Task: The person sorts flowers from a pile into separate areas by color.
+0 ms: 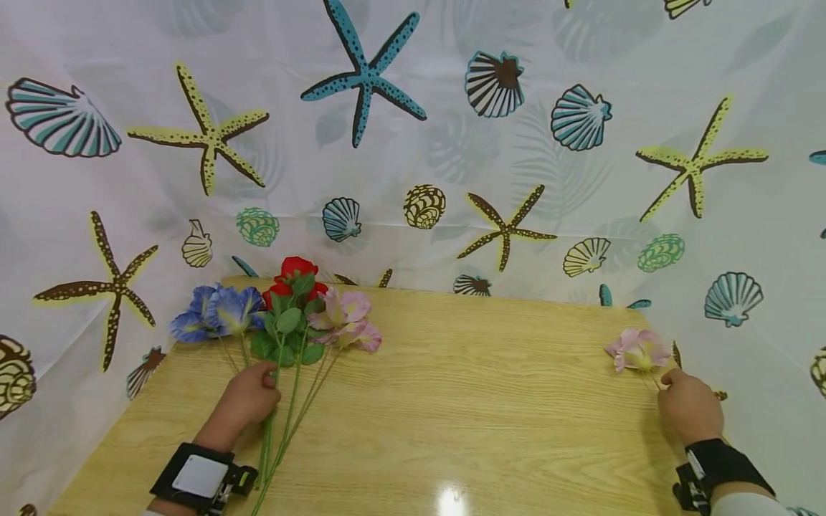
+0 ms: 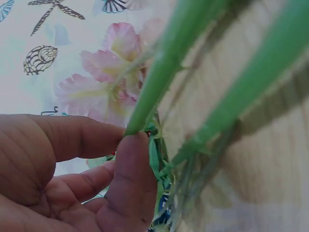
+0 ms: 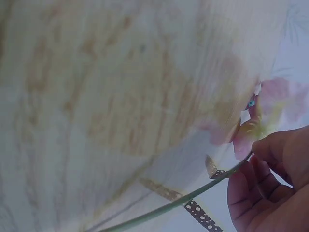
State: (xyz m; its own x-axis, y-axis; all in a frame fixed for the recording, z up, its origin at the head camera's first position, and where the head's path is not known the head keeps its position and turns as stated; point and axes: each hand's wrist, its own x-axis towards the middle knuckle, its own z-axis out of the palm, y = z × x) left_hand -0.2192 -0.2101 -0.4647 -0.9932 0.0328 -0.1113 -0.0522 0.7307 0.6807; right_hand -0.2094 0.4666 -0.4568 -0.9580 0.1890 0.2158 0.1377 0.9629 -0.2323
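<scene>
At the left of the table, my left hand (image 1: 250, 395) pinches a green stem between thumb and fingertips. That stem (image 2: 157, 79) runs up among green leaves (image 1: 288, 320) beneath red roses (image 1: 297, 269). Blue flowers (image 1: 227, 309) lie to the left of the roses, and pink flowers (image 1: 348, 317) lie to their right. Over the table's right edge, my right hand (image 1: 692, 407) pinches another pink flower (image 1: 639, 350) by its thin stem. In the right wrist view this stem (image 3: 169, 205) curves down and left from the fingertips, with the petals just beyond the hand.
The wood-grain table (image 1: 484, 401) stretches between the two hands. Behind it and along both sides hangs a white cloth (image 1: 413, 158) printed with starfish and shells. Several stems (image 1: 290, 423) extend toward the table's near edge beside the left hand.
</scene>
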